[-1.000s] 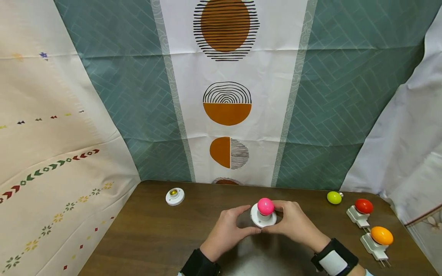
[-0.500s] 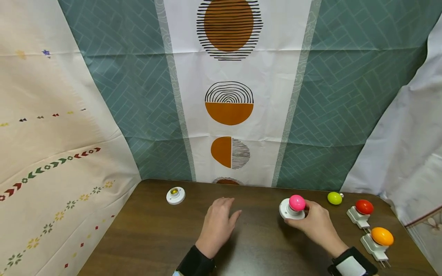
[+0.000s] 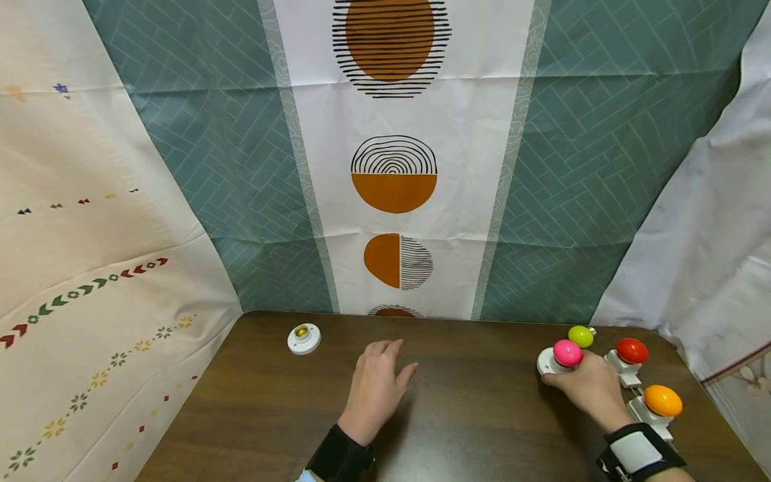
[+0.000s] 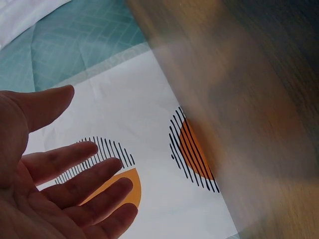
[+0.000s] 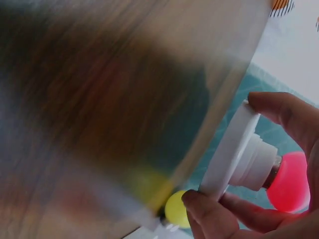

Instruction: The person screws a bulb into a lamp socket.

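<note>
- While gripping the round white base (image 3: 547, 362) by its rim with the right hand (image 3: 593, 390), has thumb and fingers set against different parts of the edge; looks secure.
- Bears the pink bulb (image 3: 568, 353) in its socket, metal collar (image 5: 273, 172) showing in the right wrist view.
- Sits toward the right end of the table (image 3: 458, 422), just beside the yellow-green bulb (image 3: 581, 336); cannot tell whether touching. Seems lifted off the wood, going by the shadow.
- Reads as the placing step: bringing base and bulb, as one, to the right-hand group.
- Calls next, by judgement, for lowering level, then loosening without nudging the yellow-green bulb.
- Farther right: red bulb (image 3: 632, 350) on a white adapter (image 3: 625, 373), orange bulb (image 3: 663, 400) on another, nearer.
- Mid-table: left hand (image 3: 375, 385), fingers loose, grasping nothing; cannot tell whether resting on the wood.
- Far left: bulbless white base (image 3: 304, 345), well apart, untouched.
</note>
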`<state>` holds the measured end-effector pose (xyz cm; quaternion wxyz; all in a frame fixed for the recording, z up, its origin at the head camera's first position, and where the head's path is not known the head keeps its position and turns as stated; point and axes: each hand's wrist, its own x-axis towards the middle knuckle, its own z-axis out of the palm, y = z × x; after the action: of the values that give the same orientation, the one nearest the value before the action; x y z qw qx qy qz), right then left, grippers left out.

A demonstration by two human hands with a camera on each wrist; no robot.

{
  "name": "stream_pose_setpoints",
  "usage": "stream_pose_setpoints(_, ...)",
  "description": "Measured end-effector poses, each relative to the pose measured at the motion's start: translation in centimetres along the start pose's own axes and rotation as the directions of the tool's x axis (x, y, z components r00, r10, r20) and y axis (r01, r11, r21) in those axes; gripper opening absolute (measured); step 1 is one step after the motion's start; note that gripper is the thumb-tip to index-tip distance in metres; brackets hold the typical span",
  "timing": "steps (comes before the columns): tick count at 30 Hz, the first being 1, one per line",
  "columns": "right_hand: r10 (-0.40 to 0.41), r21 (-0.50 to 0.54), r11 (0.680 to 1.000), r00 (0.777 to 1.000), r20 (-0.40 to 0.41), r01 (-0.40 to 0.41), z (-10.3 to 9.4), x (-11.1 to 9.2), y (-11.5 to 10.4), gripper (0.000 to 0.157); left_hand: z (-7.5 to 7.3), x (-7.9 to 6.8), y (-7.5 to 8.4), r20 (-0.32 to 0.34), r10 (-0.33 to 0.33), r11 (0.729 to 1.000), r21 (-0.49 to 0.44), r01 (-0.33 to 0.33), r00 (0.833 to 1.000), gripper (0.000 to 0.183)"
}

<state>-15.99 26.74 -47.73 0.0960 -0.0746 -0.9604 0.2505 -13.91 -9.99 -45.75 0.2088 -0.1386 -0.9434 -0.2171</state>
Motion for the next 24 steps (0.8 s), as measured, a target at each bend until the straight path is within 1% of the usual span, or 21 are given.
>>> stream_pose_setpoints(6, 0.027, -0.011, 1.000, 0.999, -0.022, -0.027, -0.6, 0.2, 1.3, 0.065, 0.0, 0.0, 0.0, 0.009, 0.002, 1.000, 0.000, -0.002, 1.000, 0.052)
stream_pose_setpoints(12, 0.112, -0.021, 0.993, 0.994, -0.010, -0.113, -0.7, 0.3, 1.8, 0.067, 0.1, 0.0, 0.1, 0.020, 0.003, 1.000, 0.011, -0.003, 1.000, 0.056)
stream_pose_setpoints(15, 0.142, -0.013, 0.990, 0.990, -0.014, -0.142, -0.6, 0.3, 2.1, 0.068, 0.2, -0.1, 0.1, 0.027, 0.000, 1.000, 0.012, -0.001, 1.000, 0.057)
stream_pose_setpoints(24, 0.177, 0.002, 0.984, 0.984, -0.023, -0.177, -0.4, 0.3, 2.5, 0.084, 0.4, -0.1, 0.1, 0.054, -0.008, 1.000, 0.018, 0.007, 0.998, 0.059)
